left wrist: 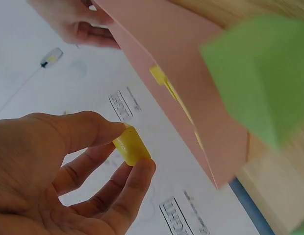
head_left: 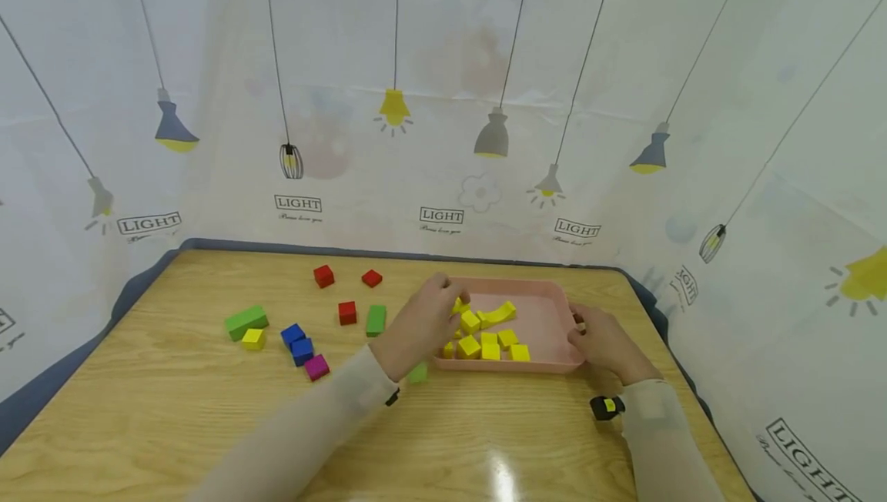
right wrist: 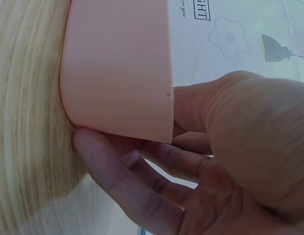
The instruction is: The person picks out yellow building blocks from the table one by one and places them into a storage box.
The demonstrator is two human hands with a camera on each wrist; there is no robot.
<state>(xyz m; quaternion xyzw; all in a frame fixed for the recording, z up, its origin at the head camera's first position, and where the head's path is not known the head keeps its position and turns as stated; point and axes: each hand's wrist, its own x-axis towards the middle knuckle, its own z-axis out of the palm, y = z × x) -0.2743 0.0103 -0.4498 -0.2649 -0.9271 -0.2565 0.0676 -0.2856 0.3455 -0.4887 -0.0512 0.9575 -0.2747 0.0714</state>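
My left hand [head_left: 423, 325] is over the left end of a pink tray [head_left: 554, 309]. In the left wrist view its thumb and fingertips pinch a small yellow block [left wrist: 131, 147] above the tray wall. Several yellow blocks [head_left: 490, 350] lie in the tray, mostly along its left and front side, with a curved yellow piece [head_left: 500, 314] among them. My right hand [head_left: 606, 340] holds the tray's right end. In the right wrist view its thumb lies over the rim and its fingers are against the outer wall [right wrist: 117, 98].
Left of the tray lie red blocks [head_left: 347, 312], blue blocks [head_left: 302, 351], a magenta block [head_left: 316, 367], green blocks [head_left: 246, 322] and a single yellow block [head_left: 253, 339]. A light green block [head_left: 418, 373] sits by the tray's front left corner. A printed curtain [head_left: 443, 140] surrounds the table.
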